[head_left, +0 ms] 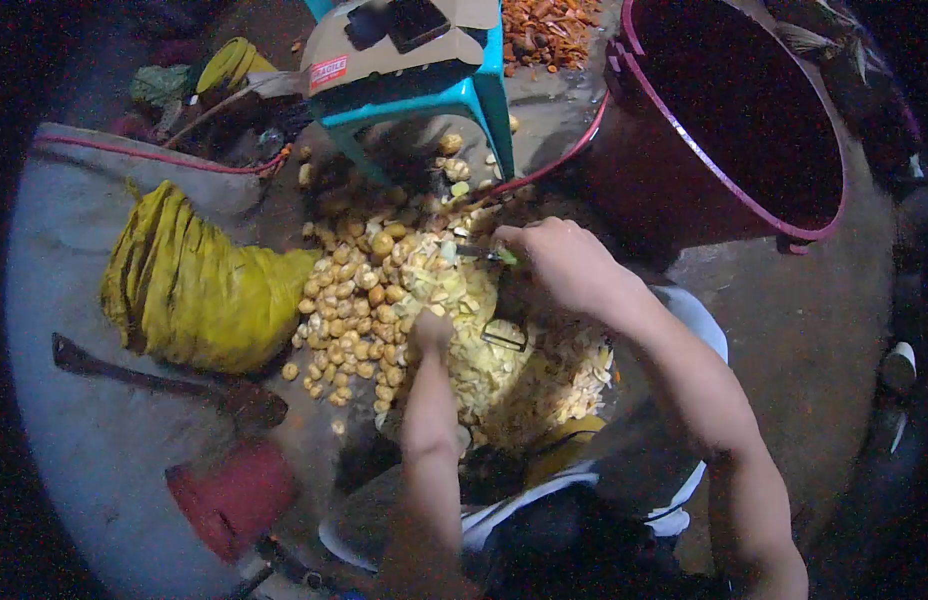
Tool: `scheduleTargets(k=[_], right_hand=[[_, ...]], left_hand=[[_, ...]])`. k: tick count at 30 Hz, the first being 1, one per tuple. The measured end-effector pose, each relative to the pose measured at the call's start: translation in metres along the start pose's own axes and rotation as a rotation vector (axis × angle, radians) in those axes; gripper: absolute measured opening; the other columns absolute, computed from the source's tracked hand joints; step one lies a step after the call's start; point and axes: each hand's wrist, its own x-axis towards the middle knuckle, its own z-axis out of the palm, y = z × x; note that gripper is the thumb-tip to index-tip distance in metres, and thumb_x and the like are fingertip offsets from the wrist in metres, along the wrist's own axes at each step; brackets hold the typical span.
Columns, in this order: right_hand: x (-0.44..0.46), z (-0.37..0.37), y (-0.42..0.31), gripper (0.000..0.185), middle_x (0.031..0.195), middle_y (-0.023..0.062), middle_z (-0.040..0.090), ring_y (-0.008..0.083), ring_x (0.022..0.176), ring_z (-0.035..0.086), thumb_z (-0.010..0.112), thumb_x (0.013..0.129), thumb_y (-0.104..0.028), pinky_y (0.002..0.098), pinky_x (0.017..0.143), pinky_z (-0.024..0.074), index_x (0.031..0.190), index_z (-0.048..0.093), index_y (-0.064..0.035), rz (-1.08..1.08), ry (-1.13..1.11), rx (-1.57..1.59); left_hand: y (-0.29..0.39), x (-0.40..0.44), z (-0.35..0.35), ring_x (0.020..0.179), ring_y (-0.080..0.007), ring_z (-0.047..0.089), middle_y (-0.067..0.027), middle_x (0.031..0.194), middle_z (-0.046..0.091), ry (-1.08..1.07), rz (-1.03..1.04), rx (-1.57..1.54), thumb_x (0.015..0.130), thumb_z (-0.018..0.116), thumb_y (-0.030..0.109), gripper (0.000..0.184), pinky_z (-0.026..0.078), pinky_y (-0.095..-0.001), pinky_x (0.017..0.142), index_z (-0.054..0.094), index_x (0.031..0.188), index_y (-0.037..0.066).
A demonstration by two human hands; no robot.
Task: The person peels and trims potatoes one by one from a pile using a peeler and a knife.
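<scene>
My left hand (431,332) reaches down onto the pile of pale peelings (474,375), at its border with the unpeeled potatoes (354,310). It is blurred, and its fingers are hidden. My right hand (559,258) is closed above the far right side of the pile. From its fingers sticks a small tool with a dark blade and a green part (506,257); its exact kind is unclear. On the peelings between my hands lies a dark rectangular metal frame (506,336), shaped like a peeler head.
A yellow sack (209,285) lies left, with a long-handled dark tool (164,380) and a red bucket (234,495) nearer. A teal stool (414,110) bearing a cardboard box (404,50) stands ahead. Right is a big maroon tub (704,165); orange pieces (549,35) lie beyond.
</scene>
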Motion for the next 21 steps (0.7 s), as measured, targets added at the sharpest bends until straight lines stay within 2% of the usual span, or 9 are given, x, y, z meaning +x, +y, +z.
scheduleTargets(k=[2,5,7,9,11,13,17,19,21], right_hand=[[0.002,0.007,0.003,0.051,0.085,0.0222,0.065,0.041,0.088,0.062,0.059,0.074,-0.002,0.0474,0.08,0.0506,0.124,0.057,-0.0099,-0.014,-0.008,0.004],[-0.004,0.007,-0.006,0.05,0.088,0.0227,0.065,0.0407,0.089,0.062,0.061,0.073,-0.004,0.0471,0.081,0.051,0.123,0.058,-0.0097,-0.04,-0.008,0.011],[-0.003,0.011,-0.008,0.051,0.092,0.0229,0.064,0.0407,0.091,0.062,0.066,0.072,-0.007,0.0473,0.081,0.0511,0.122,0.057,-0.0099,-0.06,-0.08,-0.012],[-0.005,0.023,-0.01,0.057,0.094,0.0233,0.064,0.041,0.093,0.062,0.071,0.068,-0.01,0.0479,0.081,0.0512,0.123,0.056,-0.0099,-0.1,0.007,-0.039],[-0.003,0.028,-0.022,0.057,0.092,0.0231,0.063,0.0411,0.092,0.062,0.073,0.068,-0.012,0.0484,0.08,0.051,0.122,0.057,-0.0091,-0.1,-0.033,-0.042],[-0.008,0.029,-0.034,0.039,0.097,0.0219,0.066,0.0386,0.092,0.065,0.052,0.082,-0.005,0.0493,0.08,0.0536,0.12,0.059,-0.0115,-0.141,0.06,-0.031],[-0.008,0.037,-0.053,0.055,0.101,0.0232,0.066,0.0419,0.094,0.063,0.077,0.07,-0.023,0.0487,0.083,0.0511,0.119,0.059,-0.0083,-0.322,0.076,0.286],[-0.015,0.04,-0.067,0.056,0.088,0.0194,0.065,0.0366,0.089,0.064,0.087,0.061,-0.031,0.0426,0.076,0.0486,0.104,0.06,-0.0049,-0.366,0.142,0.373],[-0.022,0.039,-0.077,0.055,0.087,0.0192,0.065,0.0359,0.088,0.064,0.088,0.06,-0.033,0.0424,0.076,0.0484,0.1,0.061,-0.0046,-0.425,0.122,0.472]], left_hand=[[-0.025,0.004,0.011,0.085,-0.0339,0.065,-0.0174,0.094,0.068,-0.1,-0.083,-0.279,0.079,0.066,0.039,0.044,0.052,-0.0423,0.076,0.064,0.099,0.001],[-0.003,-0.073,-0.042,0.071,-0.0225,0.059,-0.0093,0.091,0.062,-0.34,-0.228,-1.778,0.092,0.05,0.029,0.036,0.05,-0.0343,0.065,0.053,0.117,0.002],[0.013,-0.122,-0.091,0.074,-0.0202,0.059,-0.0133,0.101,0.061,-0.431,-0.304,-2.11,0.094,0.043,0.03,0.04,0.048,-0.0339,0.061,0.053,0.12,0.0],[0.013,-0.153,-0.115,0.065,-0.0192,0.052,-0.0126,0.093,0.061,-0.583,-0.022,-2.259,0.094,0.039,0.034,0.045,0.042,-0.0318,0.056,0.054,0.121,0.001],[0.02,-0.174,-0.137,0.054,-0.0152,0.043,-0.0086,0.076,0.058,-0.462,-0.059,-2.264,0.094,0.04,0.034,0.041,0.034,-0.0282,0.049,0.056,0.117,0.004],[0.024,-0.191,-0.156,0.052,-0.0147,0.042,-0.006,0.071,0.055,-0.438,0.191,-2.237,0.094,0.039,0.032,0.036,0.033,-0.0273,0.046,0.057,0.112,0.007],[0.039,-0.232,-0.2,0.054,-0.0137,0.045,-0.0035,0.071,0.055,-0.289,0.495,-2.078,0.093,0.04,0.03,0.029,0.033,-0.0267,0.045,0.057,0.108,0.011],[0.064,-0.255,-0.216,0.055,-0.0122,0.048,-0.0023,0.073,0.055,0.321,0.182,-1.796,0.093,0.04,0.028,0.024,0.034,-0.0265,0.043,0.055,0.106,0.014],[0.069,-0.261,-0.219,0.073,-0.0165,0.056,-0.0016,0.082,0.05,0.373,0.327,-1.849,0.097,0.036,0.023,0.022,0.047,-0.0285,0.059,0.049,0.106,0.009]])
